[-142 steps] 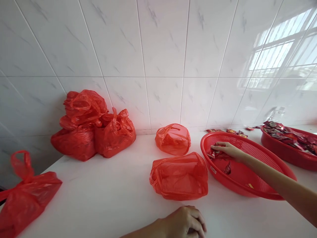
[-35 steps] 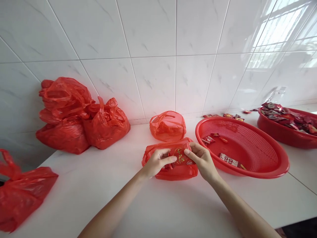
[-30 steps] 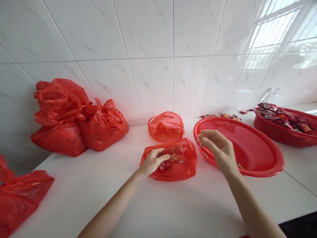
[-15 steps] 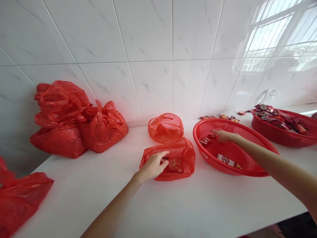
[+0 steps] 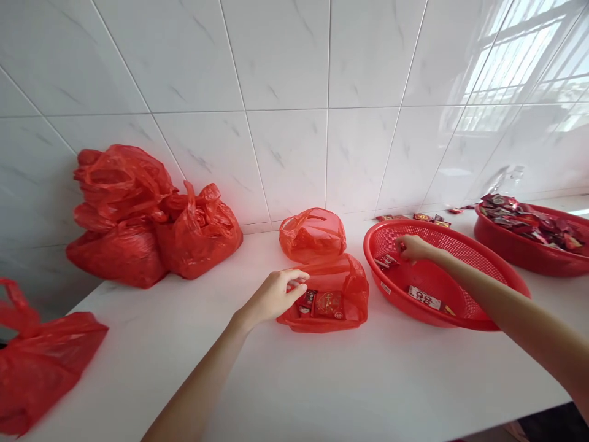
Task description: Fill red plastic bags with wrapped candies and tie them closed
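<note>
A small red plastic bag (image 5: 343, 294) lies on the white counter with red packets (image 5: 327, 304) inside it. My left hand (image 5: 275, 294) pinches the bag's left rim and holds its mouth up. My right hand (image 5: 414, 247) reaches into the red mesh basket (image 5: 488, 270) and closes its fingers on a small packet at the basket's far left. Another small packet (image 5: 385, 261) and a white-labelled packet (image 5: 424, 298) lie loose in the basket.
A second small red bag (image 5: 313, 234) sits behind the first. Tied red bags (image 5: 147, 221) are piled at the tiled wall on the left, one more (image 5: 41, 362) at the left edge. A red basin (image 5: 534, 242) full of packets stands far right. Loose packets (image 5: 426, 217) line the wall.
My right hand let go of the packet at the bag, swung right into the mesh basket and closed on a small packet. My left hand stayed on the bag's rim.
</note>
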A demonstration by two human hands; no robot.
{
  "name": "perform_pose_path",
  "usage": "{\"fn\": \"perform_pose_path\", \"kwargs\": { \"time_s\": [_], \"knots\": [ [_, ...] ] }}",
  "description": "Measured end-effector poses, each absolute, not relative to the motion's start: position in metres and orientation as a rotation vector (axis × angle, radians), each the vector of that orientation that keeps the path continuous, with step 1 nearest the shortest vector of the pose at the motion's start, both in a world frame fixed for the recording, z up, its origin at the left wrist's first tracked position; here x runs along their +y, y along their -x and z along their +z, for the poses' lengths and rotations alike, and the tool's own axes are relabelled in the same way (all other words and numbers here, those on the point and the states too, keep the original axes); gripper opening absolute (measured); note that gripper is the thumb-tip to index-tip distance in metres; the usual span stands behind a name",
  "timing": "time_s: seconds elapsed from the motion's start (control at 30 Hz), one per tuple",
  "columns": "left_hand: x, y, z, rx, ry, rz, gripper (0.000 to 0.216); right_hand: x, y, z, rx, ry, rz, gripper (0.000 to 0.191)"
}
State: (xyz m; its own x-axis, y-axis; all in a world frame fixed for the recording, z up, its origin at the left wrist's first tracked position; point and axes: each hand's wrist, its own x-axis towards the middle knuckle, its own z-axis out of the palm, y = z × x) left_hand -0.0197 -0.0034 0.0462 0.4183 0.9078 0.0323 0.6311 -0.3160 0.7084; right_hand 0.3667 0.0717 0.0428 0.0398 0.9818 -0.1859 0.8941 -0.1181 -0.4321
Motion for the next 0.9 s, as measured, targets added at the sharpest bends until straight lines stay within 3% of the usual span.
{"fn": "perform_pose_path", "kwargs": {
  "time_s": [0.13, 0.23, 0.4, 0.47, 0.67, 0.8, 0.9],
  "knots": [
    [-0.005, 0.023, 0.050, 1.310, -2.212, 0.610, 0.032, 0.061, -0.366, 0.091, -1.796, 1.860, 0.785, 0.023],
    [-0.007, 0.025, 0.052, 1.379, -2.354, 0.620, 0.030, 0.039, -0.340, 0.122, -1.665, 1.393, 1.059, 0.033],
    [-0.013, 0.026, 0.053, 1.532, -2.412, 0.402, 0.031, 0.009, -0.261, 0.113, -2.045, 1.201, 1.284, 0.018],
    [-0.015, 0.026, 0.055, 1.605, -2.346, 0.271, 0.032, 0.007, -0.234, 0.095, -2.166, 1.200, 1.222, 0.009],
    [-0.017, 0.027, 0.061, 1.702, -2.184, 0.030, 0.035, 0.012, -0.210, 0.067, -2.578, 1.291, 0.830, 0.034],
    [-0.016, 0.027, 0.060, 1.716, -2.161, -0.017, 0.030, -0.001, -0.209, 0.065, -2.882, 1.605, 0.398, 0.028],
    [-0.016, 0.026, 0.058, 1.635, -2.212, -0.006, 0.033, -0.013, -0.207, 0.059, -2.943, 1.790, 0.249, 0.020]
  ]
}}
